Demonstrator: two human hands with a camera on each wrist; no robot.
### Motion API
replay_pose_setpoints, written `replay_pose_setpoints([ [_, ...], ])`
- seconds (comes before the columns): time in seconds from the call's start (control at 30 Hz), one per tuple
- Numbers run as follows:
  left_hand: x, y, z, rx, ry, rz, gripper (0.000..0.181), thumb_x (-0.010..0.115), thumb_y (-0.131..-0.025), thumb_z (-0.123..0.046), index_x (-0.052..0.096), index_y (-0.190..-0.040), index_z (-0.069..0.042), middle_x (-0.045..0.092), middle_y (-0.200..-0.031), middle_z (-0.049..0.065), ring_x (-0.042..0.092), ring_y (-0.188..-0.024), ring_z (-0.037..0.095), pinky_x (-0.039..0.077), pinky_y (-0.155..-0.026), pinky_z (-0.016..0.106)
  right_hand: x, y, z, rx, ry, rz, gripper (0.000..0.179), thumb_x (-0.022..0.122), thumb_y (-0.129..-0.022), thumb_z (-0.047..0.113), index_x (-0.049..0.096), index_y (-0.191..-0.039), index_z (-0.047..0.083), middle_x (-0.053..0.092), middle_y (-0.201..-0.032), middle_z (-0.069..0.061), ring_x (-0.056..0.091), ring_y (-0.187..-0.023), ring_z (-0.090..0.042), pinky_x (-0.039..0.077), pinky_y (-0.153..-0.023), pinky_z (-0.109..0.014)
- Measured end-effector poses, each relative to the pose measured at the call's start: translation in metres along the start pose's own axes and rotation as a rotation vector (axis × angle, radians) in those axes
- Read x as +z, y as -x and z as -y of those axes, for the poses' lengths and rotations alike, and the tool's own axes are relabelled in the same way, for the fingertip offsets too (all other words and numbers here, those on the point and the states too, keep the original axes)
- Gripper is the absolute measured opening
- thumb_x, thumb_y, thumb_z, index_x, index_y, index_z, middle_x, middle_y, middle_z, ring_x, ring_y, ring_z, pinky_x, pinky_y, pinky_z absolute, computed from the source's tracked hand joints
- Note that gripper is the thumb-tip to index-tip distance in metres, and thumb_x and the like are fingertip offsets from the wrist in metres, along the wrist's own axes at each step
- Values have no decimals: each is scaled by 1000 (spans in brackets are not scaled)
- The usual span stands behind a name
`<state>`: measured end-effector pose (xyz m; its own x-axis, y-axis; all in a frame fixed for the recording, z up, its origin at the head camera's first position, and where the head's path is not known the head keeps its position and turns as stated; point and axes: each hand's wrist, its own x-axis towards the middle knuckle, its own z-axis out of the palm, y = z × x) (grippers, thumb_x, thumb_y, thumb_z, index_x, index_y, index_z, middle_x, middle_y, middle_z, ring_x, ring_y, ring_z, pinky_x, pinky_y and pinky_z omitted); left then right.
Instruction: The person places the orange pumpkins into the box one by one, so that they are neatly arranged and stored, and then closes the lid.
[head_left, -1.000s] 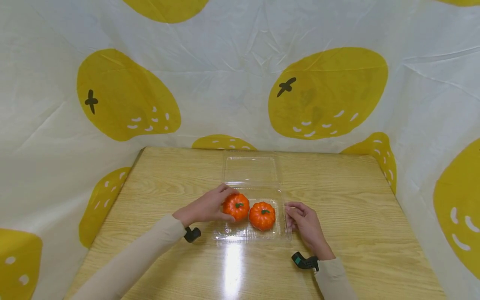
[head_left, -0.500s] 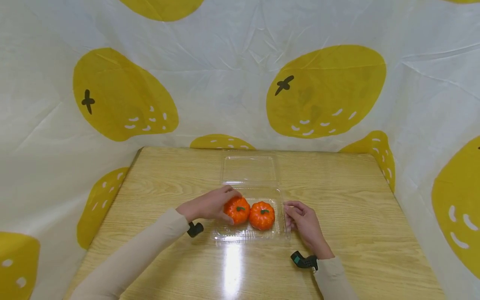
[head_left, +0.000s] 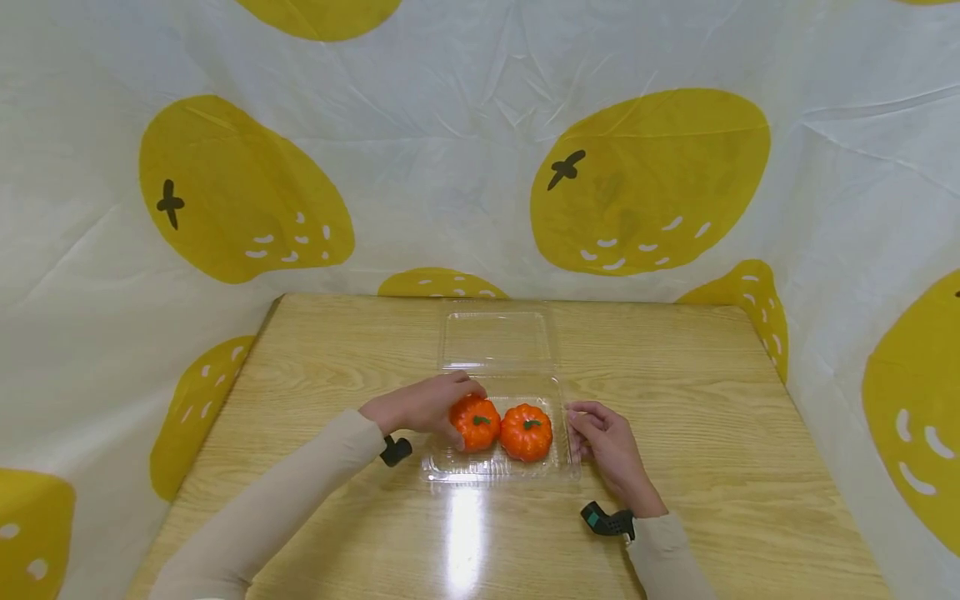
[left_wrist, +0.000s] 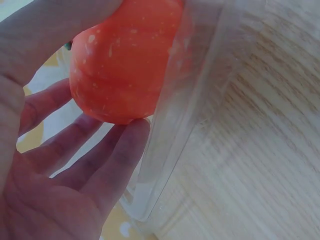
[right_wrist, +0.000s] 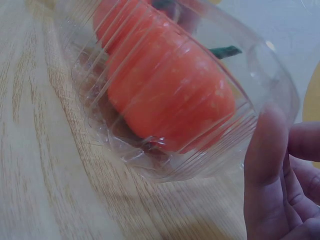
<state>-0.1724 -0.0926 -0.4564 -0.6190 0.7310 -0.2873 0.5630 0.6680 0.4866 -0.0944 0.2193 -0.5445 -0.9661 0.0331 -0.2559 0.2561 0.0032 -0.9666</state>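
Note:
Two small orange toy pumpkins with green stems sit side by side in a clear plastic clamshell container (head_left: pixel 495 478). My left hand (head_left: pixel 423 406) grips the left pumpkin (head_left: pixel 477 425), thumb on the near side and fingers round the far side. In the left wrist view that pumpkin (left_wrist: pixel 125 65) is held close against the container's wall. The right pumpkin (head_left: pixel 527 435) stands directly beside it. My right hand (head_left: pixel 611 446) pinches the container's right rim between thumb and fingers. Through the ribbed clear wall the right pumpkin (right_wrist: pixel 167 90) shows in the right wrist view.
The container's lid (head_left: pixel 497 340) lies folded back towards the far edge of the wooden table (head_left: pixel 675 375). A white cloth (head_left: pixel 442 167) printed with large yellow fruit hangs behind and at both sides. Each wrist wears a small black device (head_left: pixel 607 521).
My left hand has moved slightly right and nearer with the left pumpkin, which now sits close against the right one. My right hand has stayed at the rim.

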Motion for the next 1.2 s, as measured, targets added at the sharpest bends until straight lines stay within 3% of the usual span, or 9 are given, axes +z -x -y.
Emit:
replay_pose_setpoints([
  [0.17,1,-3,2,0,19,16,76,93,-76,-24,57,-142,-14,56,-147,9,56,-133,29,46,-117,46,0,0,0,-3,-6,3,39,64,-104,24,60,-130,-4,67,-77,2,60,-58,-11,55,-55,-24],
  [0.5,5,-5,11,19,37,-7,75,93,-77,-28,57,-142,-15,58,-145,7,56,-133,28,47,-116,45,-1,1,1,-10,11,5,39,64,-104,25,60,-129,-5,67,-77,1,61,-58,-10,55,-55,-25],
  [0.87,4,-3,13,38,70,-34,76,88,-81,-27,54,-146,-8,59,-146,8,59,-130,29,50,-111,45,0,2,2,-1,0,-3,37,63,-104,22,60,-129,-5,67,-77,2,60,-59,-10,54,-55,-24],
  [1.2,-1,1,17,20,145,-98,76,86,-84,-29,52,-148,-5,58,-148,14,61,-130,32,55,-106,47,0,2,2,2,10,2,38,64,-104,23,60,-129,-5,67,-77,2,60,-58,-11,54,-56,-24],
])
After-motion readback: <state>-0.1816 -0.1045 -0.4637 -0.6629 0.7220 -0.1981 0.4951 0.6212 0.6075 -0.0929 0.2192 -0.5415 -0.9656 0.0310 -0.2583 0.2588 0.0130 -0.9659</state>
